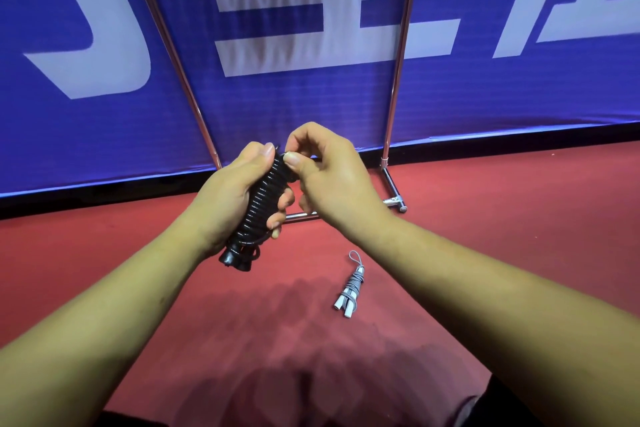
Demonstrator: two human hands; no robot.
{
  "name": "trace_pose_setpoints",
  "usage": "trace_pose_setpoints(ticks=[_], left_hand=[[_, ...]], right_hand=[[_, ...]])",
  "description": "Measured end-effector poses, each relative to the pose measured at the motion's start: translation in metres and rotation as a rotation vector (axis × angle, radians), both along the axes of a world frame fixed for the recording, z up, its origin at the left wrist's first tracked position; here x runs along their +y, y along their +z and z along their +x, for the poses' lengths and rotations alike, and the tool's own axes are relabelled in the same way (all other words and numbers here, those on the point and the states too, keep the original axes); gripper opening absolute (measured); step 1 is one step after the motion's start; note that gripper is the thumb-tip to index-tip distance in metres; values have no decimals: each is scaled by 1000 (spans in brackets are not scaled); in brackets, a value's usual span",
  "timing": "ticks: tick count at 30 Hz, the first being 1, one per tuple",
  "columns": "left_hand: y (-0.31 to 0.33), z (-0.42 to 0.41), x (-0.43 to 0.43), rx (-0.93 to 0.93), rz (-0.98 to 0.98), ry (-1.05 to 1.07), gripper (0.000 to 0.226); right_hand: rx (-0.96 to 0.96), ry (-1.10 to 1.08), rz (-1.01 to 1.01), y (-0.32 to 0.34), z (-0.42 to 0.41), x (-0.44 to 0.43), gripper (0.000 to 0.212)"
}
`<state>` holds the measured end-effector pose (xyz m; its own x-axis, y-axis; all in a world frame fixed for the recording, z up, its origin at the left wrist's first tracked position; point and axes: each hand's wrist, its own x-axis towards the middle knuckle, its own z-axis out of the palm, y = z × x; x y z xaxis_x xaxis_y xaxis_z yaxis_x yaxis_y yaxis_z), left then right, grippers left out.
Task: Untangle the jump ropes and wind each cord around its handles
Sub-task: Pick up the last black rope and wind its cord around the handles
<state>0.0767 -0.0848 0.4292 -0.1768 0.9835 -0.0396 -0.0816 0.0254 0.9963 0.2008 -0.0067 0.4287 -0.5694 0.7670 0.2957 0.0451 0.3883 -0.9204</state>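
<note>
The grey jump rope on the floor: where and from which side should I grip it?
Probably the wound middle of the grey jump rope, from above, fingers across it. It lies flat on the floor, and the coils bind both handles there, so the bundle should hold together.

The floor [485,218] is covered with a red carpet, and a soft shadow [277,322] lies on its near part. Behind it stands a wide blue banner [311,107] with big white letters [86,45] and a black strip [69,199] along its lower edge. In front of the banner stands a shiny metal rack [399,62] with two thin poles, and its base bar [394,189] rests on the carpet.
</note>
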Motion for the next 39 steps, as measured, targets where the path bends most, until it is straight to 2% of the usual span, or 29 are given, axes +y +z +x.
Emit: trace_pose_setpoints(ticks=[7, 9, 11, 14, 17, 20, 23, 26, 34, 37, 39], left_hand=[[-9, 21, 10, 126, -41, 164, 25], [-10, 21, 11, 52, -85, 136, 29], [-10, 15, 9, -101, -89, 83, 40], [-7, 7, 8, -243, -70, 33, 50], [-2, 5, 5, -288, -78, -14, 49], [-2, 3, 5, -293, -78, -6, 50], [-2, 4, 8, -279, -33, 61, 51], [-1, 7, 10, -261, 11, 104, 45], [3, 18, 4, -304, -5, 73, 47], [3, 14, 3, -286, -38, 45, 51], [1, 12, 1, -260, -70, 23, 53]], right_hand=[[-38, -136, -5, -4, 4, -5, 12], [-81, -98, -44, 0, 6, 1, 11], [-111, 15, -78, 6, 6, 4, 8], [-78, 137, -85, 12, 7, 6, 6], [-30, 187, -103, 16, 10, 11, 10], [19, 119, -148, 15, 9, 12, 18], [117, 40, -235, 12, 6, 12, 14], [188, 61, -270, 9, 3, 13, 12], [103, 130, -256, 11, 4, 12, 21], [8, 214, -109, 18, 12, 15, 7], [-78, 229, -9, 22, 17, 18, 9]])
